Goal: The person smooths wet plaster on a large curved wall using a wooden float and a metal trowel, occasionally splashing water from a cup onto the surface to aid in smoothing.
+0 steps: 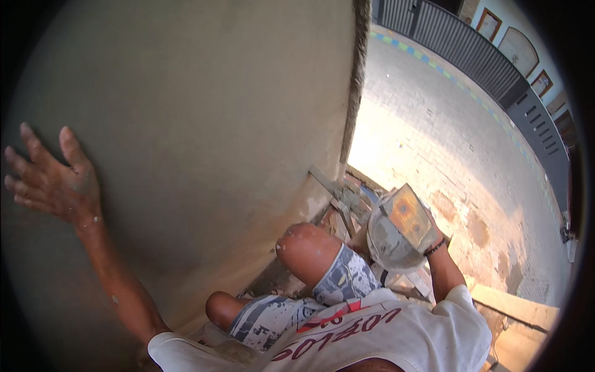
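Note:
My left hand (57,180) is spread against the grey plastered wall (204,93), fingers apart and nothing in it. Specks of mortar dot its wrist and forearm. On the other side, my right hand (437,234) grips a plastering float (409,217) from its far side, so most of the fingers are hidden. The float's flat face is worn yellow-brown with grey smears and is tilted toward me. Just under and beside it stands a round bucket (383,243) coated in grey mortar. Whether float and bucket touch, I cannot tell.
The wall ends at a rough vertical edge (357,80). Mortar-covered boards (339,189) lie at its foot near my bent knees. A wooden plank (511,307) is at the lower right. Beyond is a paved street (434,118) with a dark metal gate (458,43).

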{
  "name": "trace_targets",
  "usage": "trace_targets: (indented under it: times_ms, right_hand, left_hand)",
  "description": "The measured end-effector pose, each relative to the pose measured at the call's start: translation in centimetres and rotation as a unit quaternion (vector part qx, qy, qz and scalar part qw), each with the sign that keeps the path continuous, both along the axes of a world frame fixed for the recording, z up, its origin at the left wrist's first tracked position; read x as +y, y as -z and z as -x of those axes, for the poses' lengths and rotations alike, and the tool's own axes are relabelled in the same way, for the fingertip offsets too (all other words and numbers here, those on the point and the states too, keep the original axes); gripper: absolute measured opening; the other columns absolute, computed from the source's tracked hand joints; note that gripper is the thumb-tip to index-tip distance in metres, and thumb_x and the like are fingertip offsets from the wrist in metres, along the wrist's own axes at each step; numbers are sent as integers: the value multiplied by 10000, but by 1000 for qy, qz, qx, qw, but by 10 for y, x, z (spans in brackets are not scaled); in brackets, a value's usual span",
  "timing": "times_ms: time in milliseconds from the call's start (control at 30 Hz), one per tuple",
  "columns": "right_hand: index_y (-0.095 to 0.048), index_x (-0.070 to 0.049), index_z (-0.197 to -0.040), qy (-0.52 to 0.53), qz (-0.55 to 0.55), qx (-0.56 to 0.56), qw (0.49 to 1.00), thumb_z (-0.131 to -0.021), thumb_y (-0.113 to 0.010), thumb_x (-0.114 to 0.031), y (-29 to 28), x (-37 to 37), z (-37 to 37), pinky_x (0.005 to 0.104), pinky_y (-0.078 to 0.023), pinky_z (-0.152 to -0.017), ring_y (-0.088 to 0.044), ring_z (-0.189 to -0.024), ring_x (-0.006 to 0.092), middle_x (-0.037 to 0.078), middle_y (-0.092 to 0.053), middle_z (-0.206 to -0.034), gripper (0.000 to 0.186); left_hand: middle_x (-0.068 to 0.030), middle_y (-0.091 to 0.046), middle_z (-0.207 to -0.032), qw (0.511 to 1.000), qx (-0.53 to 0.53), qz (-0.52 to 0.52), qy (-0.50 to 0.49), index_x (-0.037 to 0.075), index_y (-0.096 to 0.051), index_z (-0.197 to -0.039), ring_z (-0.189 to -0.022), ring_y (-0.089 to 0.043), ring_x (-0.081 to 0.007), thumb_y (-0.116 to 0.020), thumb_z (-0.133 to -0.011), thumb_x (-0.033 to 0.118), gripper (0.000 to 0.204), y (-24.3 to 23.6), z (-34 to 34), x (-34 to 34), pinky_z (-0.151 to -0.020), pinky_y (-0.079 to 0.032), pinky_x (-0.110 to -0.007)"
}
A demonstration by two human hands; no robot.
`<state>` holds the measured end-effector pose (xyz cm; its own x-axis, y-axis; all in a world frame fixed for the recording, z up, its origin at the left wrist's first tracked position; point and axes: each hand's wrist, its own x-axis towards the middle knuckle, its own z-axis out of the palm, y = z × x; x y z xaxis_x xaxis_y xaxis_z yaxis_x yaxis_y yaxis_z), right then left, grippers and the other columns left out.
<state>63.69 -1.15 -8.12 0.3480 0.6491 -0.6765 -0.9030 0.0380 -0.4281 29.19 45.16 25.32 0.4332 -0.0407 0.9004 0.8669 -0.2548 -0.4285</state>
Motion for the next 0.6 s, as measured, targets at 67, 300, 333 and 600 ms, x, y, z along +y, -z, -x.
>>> trace_targets:
  times_ms: [67, 300, 333, 600]
  right_hand:
    - [-498, -30, -1354, 53, -174, -42, 982, -1036, -396, -320, -51, 62, -3, 394, -594, -848, -677, -1009, 293, 154, -657, -1171, 443]
    - [-531, -3, -1287, -135, -494, -208, 833, -1009, -460, -332, -300, 258, 5, 378, -627, -742, -706, -937, 280, 190, -655, -1143, 437]
    - [-535, -7, -1277, -117, -534, -285, 788, -1015, -479, -287, -344, 279, 13, 359, -625, -745, -703, -932, 223, 163, -656, -1119, 388]
    - [-603, 30, -1182, 264, -327, -820, 388, -866, -726, -296, -575, 339, 52, 347, -510, -831, -662, -908, 240, 146, -690, -1014, 470]
  left_hand:
    - [-141, -212, -1617, 999, -38, 19, -34, 211, -363, -1518, -1477, -140, -455, -557, -924, 500, 688, -41, -8, -38, -1157, -187, -633]
    - [-185, -178, -1620, 996, -60, 70, -12, 158, -354, -1521, -1477, -100, -491, -651, -864, 438, 773, -41, 13, -44, -1183, -122, -617]
    - [-188, -178, -1619, 996, -61, 71, -7, 160, -353, -1521, -1474, -100, -498, -654, -862, 444, 778, -43, 12, -43, -1182, -121, -618]
    - [-187, -178, -1620, 995, -65, 78, 24, 168, -343, -1521, -1465, -130, -507, -703, -823, 446, 832, -46, 2, -51, -1172, -145, -631]
